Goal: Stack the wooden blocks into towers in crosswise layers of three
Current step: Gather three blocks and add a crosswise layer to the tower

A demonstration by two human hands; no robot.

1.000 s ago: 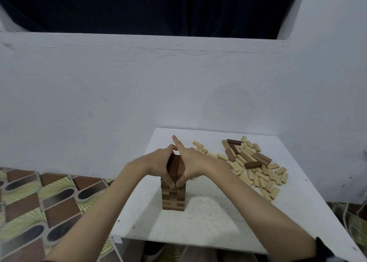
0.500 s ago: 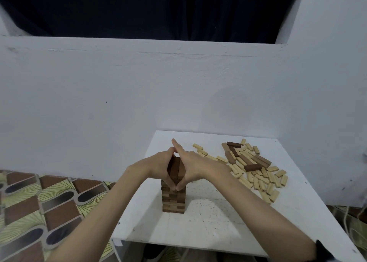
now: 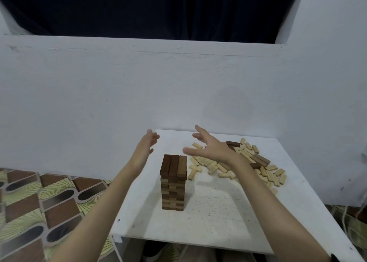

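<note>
Tall tower of brown and pale wooden blocks [image 3: 173, 184] standing upright on the white square table [image 3: 208, 218], a bit left of the middle. Three dark brown blocks side by side on the very top. Layers below laid crosswise, dark and light.

Left hand [image 3: 145, 148] up in the air, to the left of the tower and a little behind it. Not touching the tower. Fingers straight and loose, palm turned in toward the tower. Nothing in it.

Right hand [image 3: 210, 149] up in the air too, to the right of the tower top and near it, but apart from it. Fingers spread wide and straight. Nothing in it. Tower standing between the two hands, lower than both.

Big loose pile of pale wooden blocks [image 3: 248, 166] lying flat on the right part of the table, partly hidden under the right hand and arm. A few dark brown blocks [image 3: 260, 159] mixed in the pile.

Plain white wall [image 3: 119, 103] behind the table. Patterned brown and yellow floor [image 3: 39, 202] off to the left.
</note>
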